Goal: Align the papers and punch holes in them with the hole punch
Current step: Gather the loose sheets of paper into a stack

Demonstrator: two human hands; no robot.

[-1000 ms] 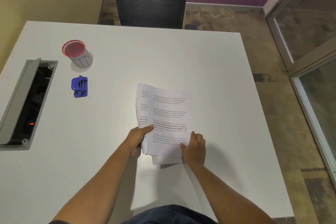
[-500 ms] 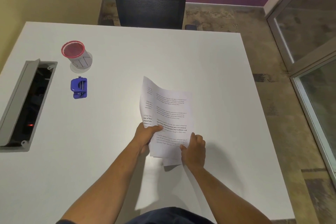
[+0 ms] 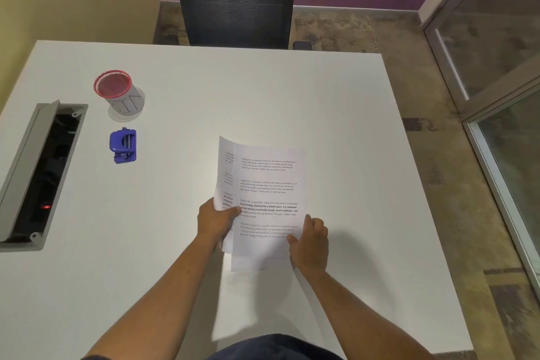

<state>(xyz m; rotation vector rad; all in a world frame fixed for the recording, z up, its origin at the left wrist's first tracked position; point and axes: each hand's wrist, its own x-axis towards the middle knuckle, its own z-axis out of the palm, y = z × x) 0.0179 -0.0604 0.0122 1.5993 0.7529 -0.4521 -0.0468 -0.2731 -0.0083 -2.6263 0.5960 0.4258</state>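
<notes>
Both hands, left (image 3: 214, 221) and right (image 3: 310, 242), pinch the printed white paper sheets (image 3: 264, 199) | stack swung straighter, edges uneven | blue hole punch (image 3: 123, 145) untouched

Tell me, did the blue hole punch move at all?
No. The blue hole punch sits in the same spot just below the red-rimmed cup, beside the grey cable box.

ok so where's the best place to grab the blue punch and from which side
Likely from above, fingers across the two long sides of the punch. It lies flat on the table, free all round, with the cup beyond it. Both hands are on the papers, so one must let go.
</notes>
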